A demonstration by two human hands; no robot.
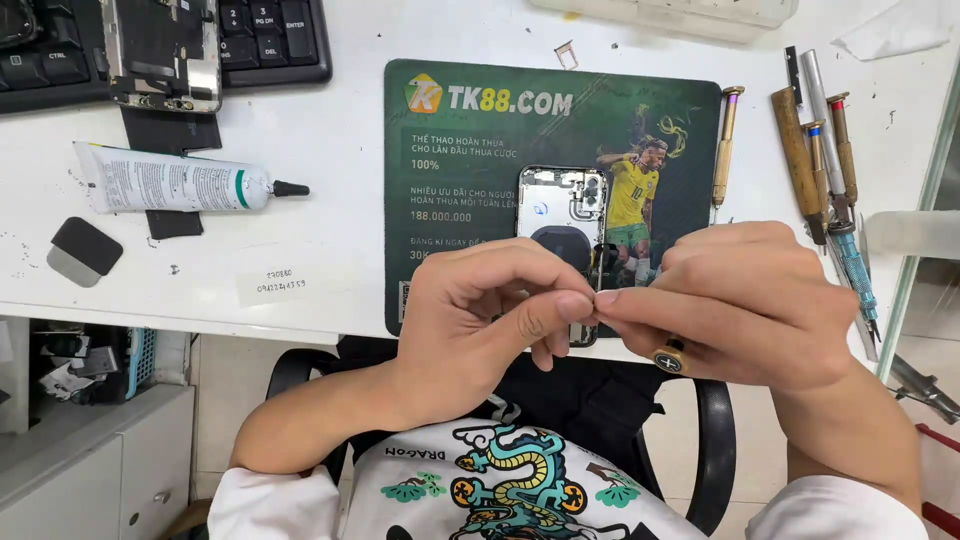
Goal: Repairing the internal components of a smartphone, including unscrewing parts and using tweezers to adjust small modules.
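While our hands, left hand (pixel 480 310) and right hand (pixel 745 300), pinch something tiny (too small to tell), the opened phone (pixel 560 215) lies on the green mat (pixel 470 160) on the white tabletop (pixel 330 130).

Bright even overhead light; soft shadows; sharp focus

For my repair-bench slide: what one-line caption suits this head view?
Left hand and right hand meet fingertip to fingertip above an opened silver phone housing on a green desk mat.

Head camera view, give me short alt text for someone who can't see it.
Left hand and right hand meet fingertip to fingertip above an opened phone housing on a green mat. The right hand holds a screwdriver; a glue tube lies to the left.
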